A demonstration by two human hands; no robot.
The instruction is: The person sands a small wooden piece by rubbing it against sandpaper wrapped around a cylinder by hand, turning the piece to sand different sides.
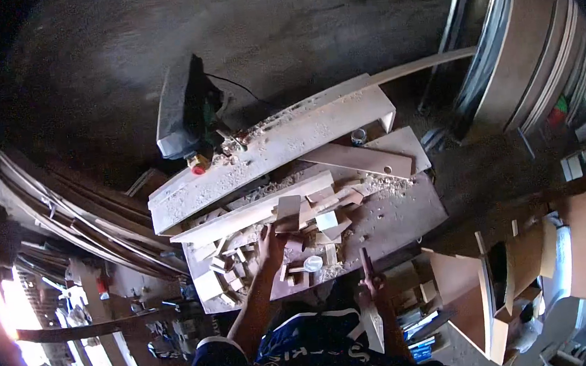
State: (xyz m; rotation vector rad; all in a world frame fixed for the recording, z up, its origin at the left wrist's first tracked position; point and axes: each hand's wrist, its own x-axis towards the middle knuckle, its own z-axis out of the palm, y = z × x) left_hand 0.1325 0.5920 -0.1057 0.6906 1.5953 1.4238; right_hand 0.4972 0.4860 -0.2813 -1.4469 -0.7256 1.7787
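Note:
My left hand [269,246] reaches over the table among offcuts, right beside a brown wooden block [288,211] and a darker reddish piece [294,241]. Its fingers are small and shadowed, so I cannot tell whether they grip either piece. Close to my body, at the table's front edge, my right hand [372,285] is closed around a narrow brown stick [366,260] that points up and away from me. A pale strip of wood [373,326] shows beside my right forearm. A white round lid or cup [312,263] lies among the offcuts.
Small wood offcuts [230,272] crowd the table [408,222]. Behind lies a long, shaving-covered board [289,141] beside a power tool [189,115] with a red knob. A board with a hole [361,159] rests on top. Cabinet panels [458,280] stand at right; long boards [65,210] lie left.

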